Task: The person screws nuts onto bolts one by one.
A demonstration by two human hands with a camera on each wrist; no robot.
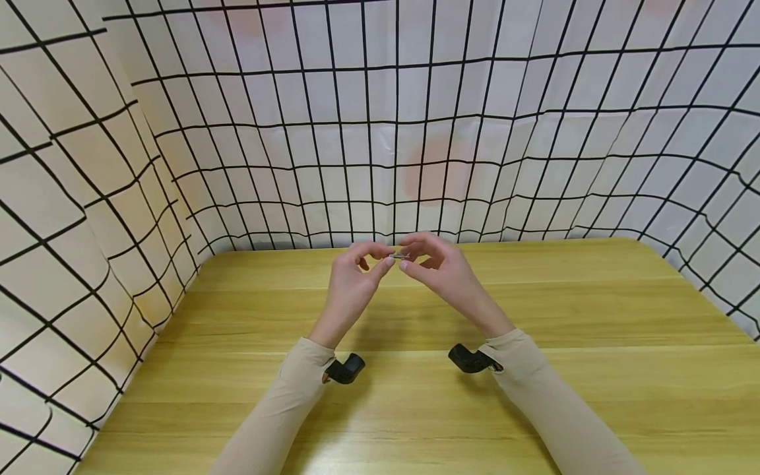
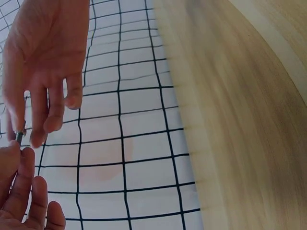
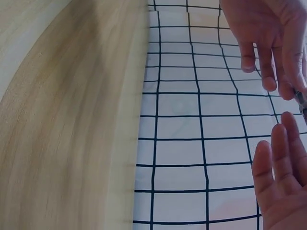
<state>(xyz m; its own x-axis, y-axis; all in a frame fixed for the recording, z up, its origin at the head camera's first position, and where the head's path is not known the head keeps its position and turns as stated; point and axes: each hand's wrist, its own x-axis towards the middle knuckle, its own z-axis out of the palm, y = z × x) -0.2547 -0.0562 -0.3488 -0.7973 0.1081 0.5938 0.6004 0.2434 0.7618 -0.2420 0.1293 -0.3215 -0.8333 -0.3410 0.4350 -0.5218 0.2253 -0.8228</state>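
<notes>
A short, thin metal rod point(image 1: 399, 256), bolt-like and grey, spans the small gap between the two hands above the table's far part. My left hand point(image 1: 349, 282) pinches its left end between thumb and index finger. At the other end, my right hand point(image 1: 446, 269) grips it with thumb and fingertips. The left wrist view shows the dark shaft of the rod point(image 2: 19, 137) between the thumbs, the right hand point(image 2: 45, 57) above. In the right wrist view the rod point(image 3: 301, 101) lies at the right edge, partly cut off; the other fingers of both hands are extended.
The wooden table point(image 1: 392, 409) extends beneath both arms. A white cloth with black grid lines point(image 1: 380, 142) hangs behind the far edge and along both sides. A black wrist mount point(image 1: 347, 368) sits at the left cuff, another mount point(image 1: 472, 358) at the right cuff.
</notes>
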